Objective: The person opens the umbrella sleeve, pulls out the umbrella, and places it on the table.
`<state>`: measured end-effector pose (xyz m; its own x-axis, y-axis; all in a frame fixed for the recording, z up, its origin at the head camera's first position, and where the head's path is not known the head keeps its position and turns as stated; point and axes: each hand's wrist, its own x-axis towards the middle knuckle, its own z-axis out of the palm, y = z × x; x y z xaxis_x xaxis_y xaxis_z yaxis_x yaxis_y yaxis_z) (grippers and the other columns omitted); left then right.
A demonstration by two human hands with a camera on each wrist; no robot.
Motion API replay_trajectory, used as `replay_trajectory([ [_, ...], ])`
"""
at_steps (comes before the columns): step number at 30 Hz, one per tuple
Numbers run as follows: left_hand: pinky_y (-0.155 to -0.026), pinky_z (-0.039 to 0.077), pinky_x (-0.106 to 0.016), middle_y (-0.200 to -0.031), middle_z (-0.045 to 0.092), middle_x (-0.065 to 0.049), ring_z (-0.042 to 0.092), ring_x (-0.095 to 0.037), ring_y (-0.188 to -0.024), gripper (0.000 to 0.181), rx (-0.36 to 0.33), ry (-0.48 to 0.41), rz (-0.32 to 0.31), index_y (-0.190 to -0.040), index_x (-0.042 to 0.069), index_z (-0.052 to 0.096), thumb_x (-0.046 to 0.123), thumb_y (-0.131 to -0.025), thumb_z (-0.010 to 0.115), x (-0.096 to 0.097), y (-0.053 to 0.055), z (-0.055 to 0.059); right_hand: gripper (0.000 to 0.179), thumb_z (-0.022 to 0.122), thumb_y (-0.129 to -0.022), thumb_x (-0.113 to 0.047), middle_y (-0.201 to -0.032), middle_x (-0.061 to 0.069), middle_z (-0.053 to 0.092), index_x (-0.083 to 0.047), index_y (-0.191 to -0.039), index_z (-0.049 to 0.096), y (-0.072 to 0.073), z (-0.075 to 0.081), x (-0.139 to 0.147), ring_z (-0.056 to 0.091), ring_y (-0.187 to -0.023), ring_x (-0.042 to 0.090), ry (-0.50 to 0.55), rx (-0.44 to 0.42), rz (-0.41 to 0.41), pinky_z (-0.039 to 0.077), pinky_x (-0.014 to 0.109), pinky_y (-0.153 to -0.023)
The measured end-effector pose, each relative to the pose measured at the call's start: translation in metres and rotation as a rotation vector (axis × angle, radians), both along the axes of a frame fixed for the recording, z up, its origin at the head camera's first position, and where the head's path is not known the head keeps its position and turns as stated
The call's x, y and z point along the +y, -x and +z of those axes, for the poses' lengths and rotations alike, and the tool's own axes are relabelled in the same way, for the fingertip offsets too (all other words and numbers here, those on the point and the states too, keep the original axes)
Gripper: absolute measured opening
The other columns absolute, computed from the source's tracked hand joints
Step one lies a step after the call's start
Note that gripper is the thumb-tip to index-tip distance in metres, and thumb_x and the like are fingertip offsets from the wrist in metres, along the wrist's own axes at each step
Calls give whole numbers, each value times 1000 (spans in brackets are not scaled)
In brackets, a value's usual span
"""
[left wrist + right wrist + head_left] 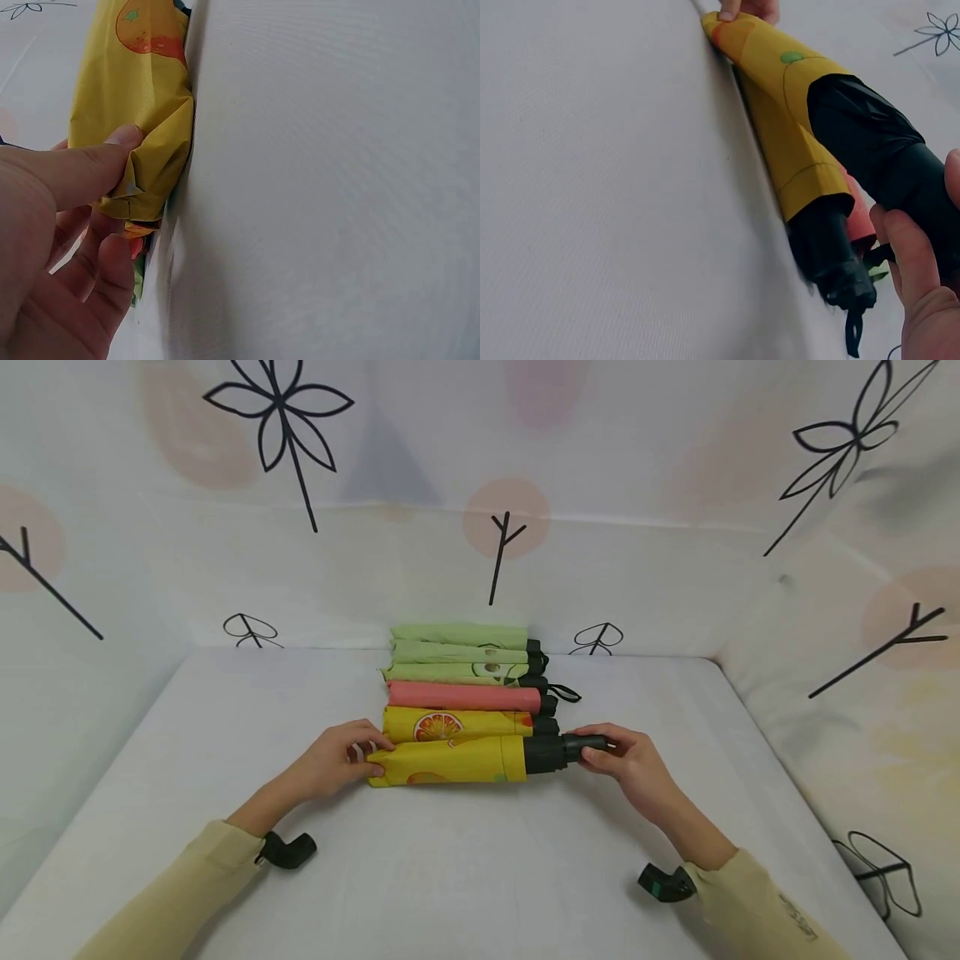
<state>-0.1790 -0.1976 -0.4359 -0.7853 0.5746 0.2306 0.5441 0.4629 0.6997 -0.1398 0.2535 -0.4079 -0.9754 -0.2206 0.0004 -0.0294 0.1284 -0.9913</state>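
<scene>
My left hand [333, 762] pinches the left end of a yellow folded umbrella [457, 762], thumb on the near side in the left wrist view. Its black handle [915, 176] is held by my right hand [636, 768], and the right wrist view shows that end raised above its neighbour. Just behind lies a second yellow umbrella [487, 723] with an orange-slice print, partly covered by the held one. Farther back are a pink umbrella [465, 696] and three light green ones [457, 635], side by side, handles to the right. Avocado prints show on two green sleeves.
The umbrellas lie on a white-covered table [420, 877]. White cloth walls [420, 560] with flower and twig drawings close off the back and both sides. Small black devices [291, 850] sit at both wrists. A black strap loop [565, 693] sticks out right of the row.
</scene>
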Motion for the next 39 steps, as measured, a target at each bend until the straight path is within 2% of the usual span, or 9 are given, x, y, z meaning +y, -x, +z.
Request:
replay_trajectory([
  [7, -66, 50, -27, -106, 63, 6, 57, -11, -85, 32, -3, 6, 4, -109, 18, 72, 5, -81, 82, 1, 0, 0, 30, 65, -96, -3, -118, 9, 60, 9, -124, 62, -1, -1, 9, 66, -98, 16, 31, -12, -17, 55, 31, -86],
  [16, -68, 51, -28, -103, 64, 7, 58, -11, -85, 31, -4, 10, -5, -108, 18, 72, 5, -81, 82, 2, 0, 1, 21, 63, -97, -2, -113, 6, 63, 0, -117, 69, -6, 0, 20, 67, -96, 15, 144, 8, -9, 55, 31, -86],
  [31, -67, 50, -27, -96, 64, 9, 57, -10, -82, 28, -10, 1, -6, -105, 16, 73, 4, -82, 82, 1, 0, 1, 21, 59, -98, 4, -111, 4, 63, -4, -113, 71, -8, -3, 31, 66, -96, 14, 261, 31, 11, 56, 31, -84],
  [39, -68, 51, -27, -97, 64, 10, 57, -11, -83, 26, -23, 23, 15, -105, 17, 73, 5, -83, 81, 1, 0, 2, 23, 55, -99, 5, -111, 4, 62, -5, -113, 71, -10, -4, 41, 67, -96, 15, 306, 23, -9, 56, 31, -84],
])
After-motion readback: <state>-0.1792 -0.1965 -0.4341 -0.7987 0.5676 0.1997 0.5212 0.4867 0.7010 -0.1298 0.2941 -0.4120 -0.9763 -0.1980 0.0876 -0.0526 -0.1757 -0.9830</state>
